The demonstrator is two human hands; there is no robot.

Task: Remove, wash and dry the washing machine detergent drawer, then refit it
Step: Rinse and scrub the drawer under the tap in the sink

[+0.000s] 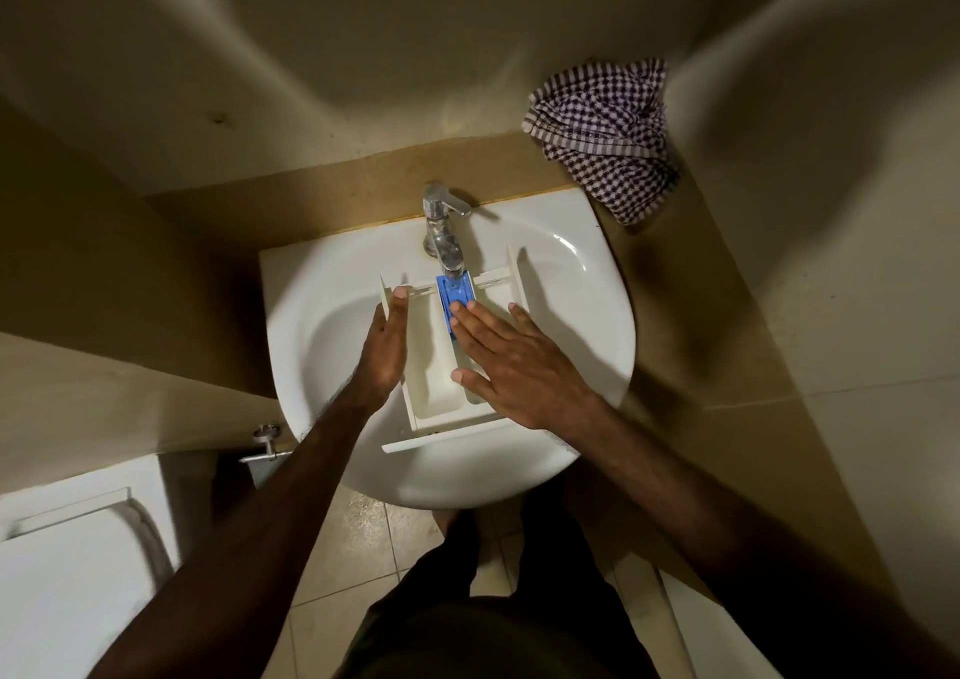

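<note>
- The white detergent drawer [441,397] is lying in the basin of the sink [332,345], its far end sitting under the tap [442,231].
- The left hand [383,351] is steadying the drawer's left wall, fingers straight and held together, fingertips reaching the far corner.
- The right hand [511,366] is lying flat across the drawer's right side, fingers spread, fingertips touching the blue insert [451,293] just below the tap's spout.
- A checked cloth [605,132] is sitting crumpled on the surface [519,158] behind and right of the sink.
</note>
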